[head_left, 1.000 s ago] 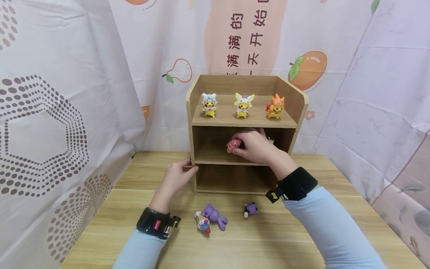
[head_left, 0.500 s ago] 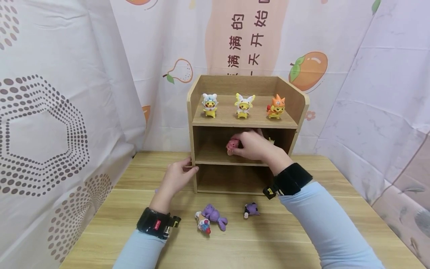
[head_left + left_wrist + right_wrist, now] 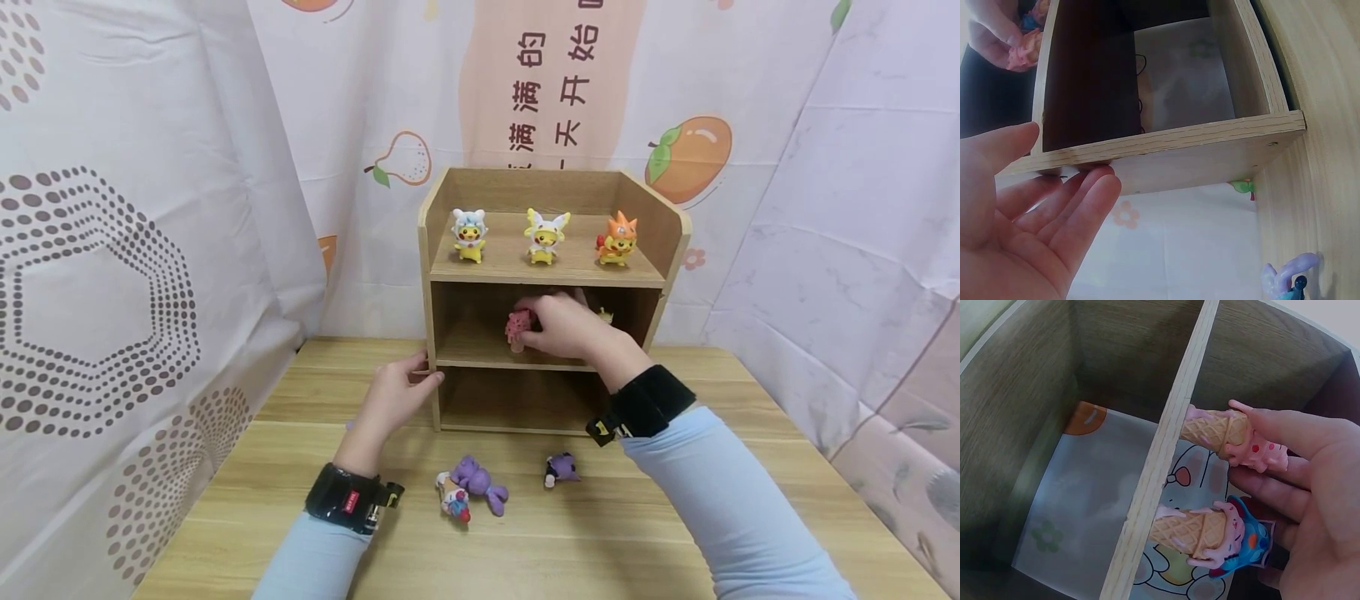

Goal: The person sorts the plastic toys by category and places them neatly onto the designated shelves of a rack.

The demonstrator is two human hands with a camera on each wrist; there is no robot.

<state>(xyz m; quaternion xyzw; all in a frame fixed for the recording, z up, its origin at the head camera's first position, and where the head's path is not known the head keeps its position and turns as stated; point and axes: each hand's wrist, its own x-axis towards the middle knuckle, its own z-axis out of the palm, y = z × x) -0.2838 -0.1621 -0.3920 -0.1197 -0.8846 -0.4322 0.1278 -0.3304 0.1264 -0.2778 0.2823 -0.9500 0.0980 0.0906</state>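
My right hand point(image 3: 562, 325) is inside the middle compartment of the wooden shelf point(image 3: 547, 277). Thumb and fingers pinch a pink ice-cream-cone figurine point(image 3: 1254, 447) by its top; its waffle cone points down, base right at the shelf board. Beside it stands a second cone figurine point(image 3: 1210, 534) with a blue head, near my lower fingers and hidden by the hand in the head view. My left hand point(image 3: 393, 392) holds the shelf's left side panel point(image 3: 1160, 140), thumb at the front edge and fingers along the outer face.
Three yellow figurines in costumes point(image 3: 542, 237) stand on the top shelf. On the table lie a purple figurine point(image 3: 476, 482), a white-and-red figurine point(image 3: 453, 500) and a dark purple one point(image 3: 561, 469). A small yellowish thing point(image 3: 605, 315) shows right of my right hand.
The pink cone figurine has turned from tilted to upright and come down to the middle shelf. My right forearm has shifted slightly left. My left hand keeps its place.
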